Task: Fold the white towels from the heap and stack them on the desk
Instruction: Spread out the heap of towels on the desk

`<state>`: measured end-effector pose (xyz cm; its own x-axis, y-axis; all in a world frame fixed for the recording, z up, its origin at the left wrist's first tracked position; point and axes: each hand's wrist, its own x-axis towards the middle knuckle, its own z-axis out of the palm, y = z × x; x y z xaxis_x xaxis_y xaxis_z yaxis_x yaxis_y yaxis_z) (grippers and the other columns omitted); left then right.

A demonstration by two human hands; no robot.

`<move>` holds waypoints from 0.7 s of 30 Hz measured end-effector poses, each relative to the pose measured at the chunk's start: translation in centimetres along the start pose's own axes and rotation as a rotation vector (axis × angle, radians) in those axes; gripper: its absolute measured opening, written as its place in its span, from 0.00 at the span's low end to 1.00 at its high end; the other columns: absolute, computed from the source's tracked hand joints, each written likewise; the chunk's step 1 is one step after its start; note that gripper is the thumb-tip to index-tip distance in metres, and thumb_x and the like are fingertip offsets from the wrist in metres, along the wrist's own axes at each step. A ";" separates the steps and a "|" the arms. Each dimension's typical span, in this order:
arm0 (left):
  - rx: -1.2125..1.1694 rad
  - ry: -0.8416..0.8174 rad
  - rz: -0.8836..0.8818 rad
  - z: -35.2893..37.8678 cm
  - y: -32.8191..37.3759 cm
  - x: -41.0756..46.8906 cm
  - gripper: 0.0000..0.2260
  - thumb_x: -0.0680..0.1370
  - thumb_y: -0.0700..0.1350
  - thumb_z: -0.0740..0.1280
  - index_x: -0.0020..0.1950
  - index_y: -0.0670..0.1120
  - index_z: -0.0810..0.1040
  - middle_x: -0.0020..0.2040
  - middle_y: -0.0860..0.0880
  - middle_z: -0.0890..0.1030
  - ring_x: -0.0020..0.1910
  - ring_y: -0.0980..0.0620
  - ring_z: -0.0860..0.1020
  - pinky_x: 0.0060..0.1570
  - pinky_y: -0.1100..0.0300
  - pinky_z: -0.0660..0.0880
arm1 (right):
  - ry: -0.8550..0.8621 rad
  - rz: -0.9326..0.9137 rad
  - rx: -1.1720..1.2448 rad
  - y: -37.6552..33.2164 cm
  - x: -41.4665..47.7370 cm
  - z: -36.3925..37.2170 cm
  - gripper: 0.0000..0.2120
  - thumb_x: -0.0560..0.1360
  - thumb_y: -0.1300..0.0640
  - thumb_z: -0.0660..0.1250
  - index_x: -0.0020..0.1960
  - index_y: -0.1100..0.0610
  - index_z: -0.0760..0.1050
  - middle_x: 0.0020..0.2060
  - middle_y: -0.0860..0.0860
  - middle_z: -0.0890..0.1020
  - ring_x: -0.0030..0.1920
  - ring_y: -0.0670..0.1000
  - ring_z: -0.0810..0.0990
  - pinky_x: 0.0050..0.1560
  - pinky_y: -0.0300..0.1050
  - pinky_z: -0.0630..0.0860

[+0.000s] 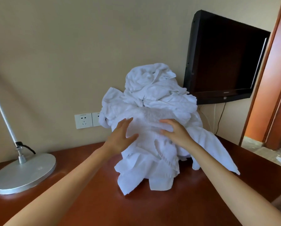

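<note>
A glossy reddish-brown wooden desk (95, 201) carries everything; a tall, crumpled heap of white towels (152, 168) sits at about one o'clock on it, backed against the wall; loose corners spill onto the wood toward six o'clock, and one long tail trails toward four; a round silver lamp base (24, 173) rests flat at nine o'clock, well apart from the heap, its pole (4, 111) tilting toward eleven.

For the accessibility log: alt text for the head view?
A person's left hand and right hand rest, fingers spread, on a tall heap of crumpled white towels on a reddish-brown wooden desk. A silver round-based desk lamp stands at left; a black wall-mounted television hangs at right.
</note>
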<state>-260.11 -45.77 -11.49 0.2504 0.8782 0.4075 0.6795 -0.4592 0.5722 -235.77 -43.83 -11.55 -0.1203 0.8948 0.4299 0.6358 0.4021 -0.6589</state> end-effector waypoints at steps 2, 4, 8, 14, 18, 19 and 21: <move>-0.025 0.100 0.003 -1.5 0.8 3.4 0.30 0.78 0.52 0.67 0.77 0.49 0.59 0.76 0.48 0.61 0.75 0.53 0.58 0.66 0.64 0.56 | 0.043 -0.025 -0.014 -0.5 2.7 -1.8 0.19 0.75 0.54 0.70 0.66 0.51 0.74 0.64 0.49 0.74 0.65 0.47 0.72 0.61 0.37 0.65; -0.098 0.138 -0.036 -3.0 1.7 7.7 0.32 0.77 0.54 0.68 0.77 0.48 0.60 0.76 0.48 0.61 0.75 0.51 0.60 0.67 0.62 0.57 | 0.123 -0.029 -0.032 -0.5 6.0 -3.5 0.19 0.74 0.53 0.71 0.65 0.51 0.75 0.63 0.50 0.75 0.65 0.48 0.72 0.59 0.36 0.65; -0.422 0.032 -0.328 -5.2 2.0 16.1 0.42 0.70 0.64 0.71 0.78 0.55 0.55 0.77 0.50 0.60 0.74 0.45 0.62 0.66 0.47 0.66 | 0.298 0.025 -0.131 1.0 12.9 -6.3 0.28 0.73 0.48 0.72 0.70 0.53 0.70 0.67 0.53 0.69 0.68 0.52 0.66 0.63 0.38 0.63; -0.574 0.127 -0.545 -5.1 0.2 24.3 0.55 0.65 0.68 0.71 0.78 0.56 0.38 0.80 0.49 0.46 0.77 0.38 0.49 0.66 0.27 0.51 | 0.346 0.384 0.063 3.6 21.1 -10.5 0.44 0.70 0.29 0.64 0.78 0.47 0.54 0.73 0.54 0.57 0.73 0.59 0.59 0.72 0.56 0.61; -0.569 -0.019 -0.624 -4.0 -2.0 25.6 0.49 0.66 0.67 0.69 0.79 0.50 0.51 0.79 0.46 0.53 0.76 0.39 0.53 0.66 0.35 0.60 | 0.130 0.570 0.344 8.4 21.5 -11.9 0.46 0.66 0.26 0.65 0.76 0.49 0.58 0.73 0.51 0.64 0.73 0.58 0.63 0.72 0.56 0.61; -0.600 -0.086 -0.612 -3.7 -1.6 25.4 0.44 0.69 0.68 0.67 0.78 0.51 0.56 0.78 0.47 0.56 0.76 0.41 0.55 0.63 0.42 0.64 | 0.035 0.560 0.321 9.3 21.7 -11.1 0.40 0.70 0.29 0.64 0.73 0.51 0.64 0.68 0.50 0.70 0.70 0.57 0.67 0.70 0.53 0.65; -0.573 -0.206 -0.608 -3.1 -1.4 25.5 0.46 0.63 0.74 0.67 0.76 0.55 0.61 0.77 0.50 0.58 0.76 0.42 0.57 0.66 0.40 0.61 | -0.030 0.539 0.185 9.8 22.0 -9.6 0.20 0.75 0.38 0.65 0.57 0.54 0.74 0.50 0.50 0.79 0.55 0.55 0.77 0.60 0.49 0.71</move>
<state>-256.83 -23.13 0.34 0.1137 0.9748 -0.1918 0.2969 0.1509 0.9429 -224.91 -22.03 -2.62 0.1606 0.9869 -0.0128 0.4692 -0.0877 -0.8787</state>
